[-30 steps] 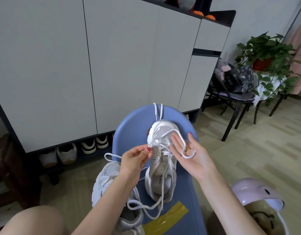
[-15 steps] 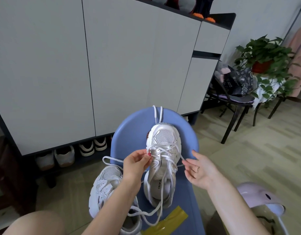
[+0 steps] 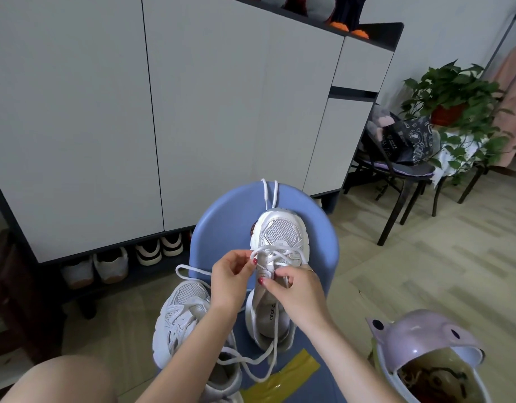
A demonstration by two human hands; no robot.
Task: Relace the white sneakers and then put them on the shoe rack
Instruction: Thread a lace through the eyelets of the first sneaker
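One white sneaker stands toe-away on a blue stool. My left hand pinches its white lace beside the left eyelets. Over the tongue, my right hand has its fingers curled on the lacing. Two lace ends run past the toe onto the stool's far edge, and loose lace trails off the near end. The second white sneaker lies on the floor to the stool's left, partly behind my left forearm.
A grey cabinet stands ahead, with a low open shoe shelf holding several pairs. A lilac lidded bin sits at the right. Farther right are a black chair with a bag and a potted plant. Yellow tape crosses the stool.
My right hand has come in from the sneaker's right side to the tongue and closed on the lacing. The loop it held wide is now drawn in. My left hand stays put.
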